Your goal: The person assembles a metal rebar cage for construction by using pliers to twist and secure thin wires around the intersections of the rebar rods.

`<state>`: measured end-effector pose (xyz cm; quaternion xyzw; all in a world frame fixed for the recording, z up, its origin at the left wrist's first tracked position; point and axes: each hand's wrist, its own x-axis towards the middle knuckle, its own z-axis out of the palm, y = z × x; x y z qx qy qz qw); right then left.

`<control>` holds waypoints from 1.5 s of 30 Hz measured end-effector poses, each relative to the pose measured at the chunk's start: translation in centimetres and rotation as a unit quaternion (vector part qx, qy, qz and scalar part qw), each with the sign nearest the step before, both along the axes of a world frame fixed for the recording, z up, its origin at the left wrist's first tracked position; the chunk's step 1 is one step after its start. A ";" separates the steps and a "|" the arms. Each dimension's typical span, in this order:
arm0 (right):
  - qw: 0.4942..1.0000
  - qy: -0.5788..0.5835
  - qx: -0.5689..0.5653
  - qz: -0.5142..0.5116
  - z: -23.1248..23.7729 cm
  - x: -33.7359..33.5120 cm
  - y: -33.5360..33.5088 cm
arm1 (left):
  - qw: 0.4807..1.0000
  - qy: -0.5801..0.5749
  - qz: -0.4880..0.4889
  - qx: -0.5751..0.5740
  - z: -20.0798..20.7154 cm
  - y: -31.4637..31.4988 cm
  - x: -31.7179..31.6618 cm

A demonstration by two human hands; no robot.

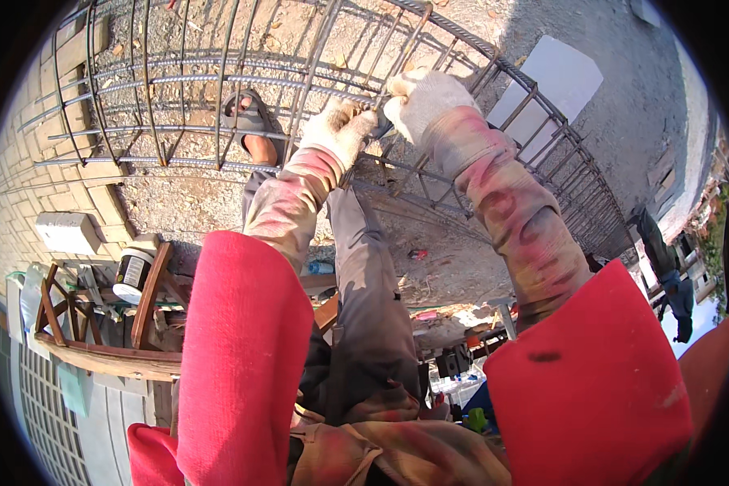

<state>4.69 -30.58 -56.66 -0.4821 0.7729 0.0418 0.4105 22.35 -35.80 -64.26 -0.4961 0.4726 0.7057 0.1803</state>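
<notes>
A long cage of ribbed steel rebar (194,79), with thin square stirrups around its lengthwise bars, runs across in front of me. My left hand (338,130), in a pale work glove, is closed at a bar near the cage's middle, thumb and fingers drawn together. Just to its right, my gloved right hand (429,99) is also closed, fingers curled inward at the same joint. Something small and dark shows between the two hands, but the gloves hide what they grip. Tie-dyed sleeves and red outer cuffs cover both arms.
My sandalled foot (253,116) stands on gravel beneath the bars. A white board (573,74) lies beyond the cage at right. Paving bricks (65,197), a white block (67,232), a white tub (132,274) and a wooden frame (151,301) are at left.
</notes>
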 end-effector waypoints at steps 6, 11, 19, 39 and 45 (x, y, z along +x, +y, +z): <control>0.982 -0.008 0.026 -0.188 1.5 4.5 4.3 | 0.996 0.078 -0.032 0.002 -0.3 0.9 -1.0; 0.981 0.066 0.007 -0.181 -0.7 6.2 5.6 | 1.000 -0.011 -0.018 0.007 -0.5 1.6 -2.2; 0.976 0.218 -0.010 -0.015 1.5 2.5 2.7 | 0.999 -0.009 0.030 0.033 0.4 0.8 -2.2; 0.899 -0.266 0.233 0.258 -6.9 -3.7 -1.5 | 0.998 0.028 0.021 -0.051 -1.2 1.7 -1.8; 0.894 -0.128 0.199 0.379 -7.2 -3.7 -0.7 | 0.998 -0.003 -0.038 -0.050 -0.6 1.2 -1.7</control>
